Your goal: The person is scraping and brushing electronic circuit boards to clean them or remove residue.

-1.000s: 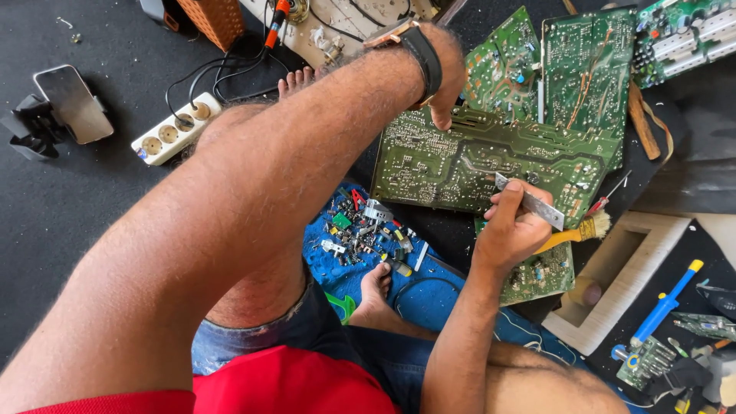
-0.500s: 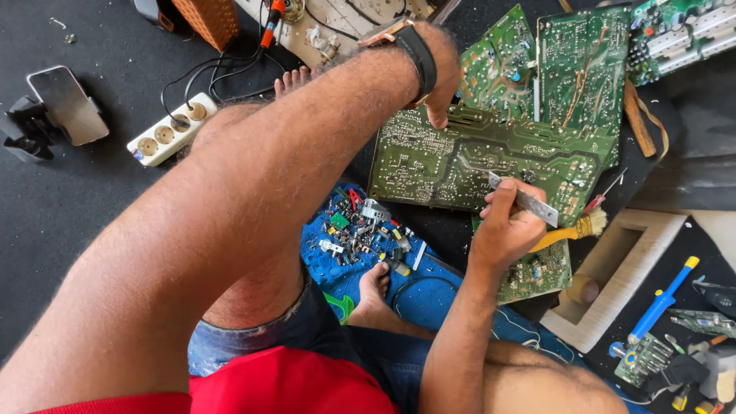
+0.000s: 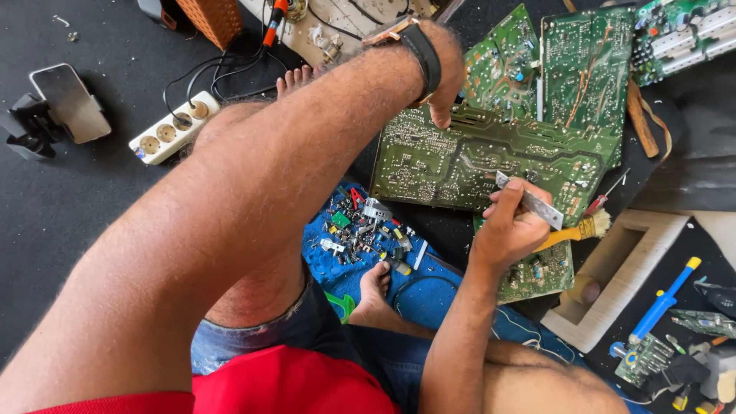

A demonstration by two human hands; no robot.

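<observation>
**Gripping blade and brush over the board**

Right hand (image 3: 510, 230) closed around a flat metal blade (image 3: 537, 203) and yellow brush (image 3: 579, 230), tip on the large green circuit board (image 3: 460, 161). Left hand (image 3: 445, 73) pins the board's far edge, fingers curled down. Judged step: prying components off; needs steady pressure. Below the board, a blue mat (image 3: 429, 295) holds loose removed parts (image 3: 360, 226).
</observation>
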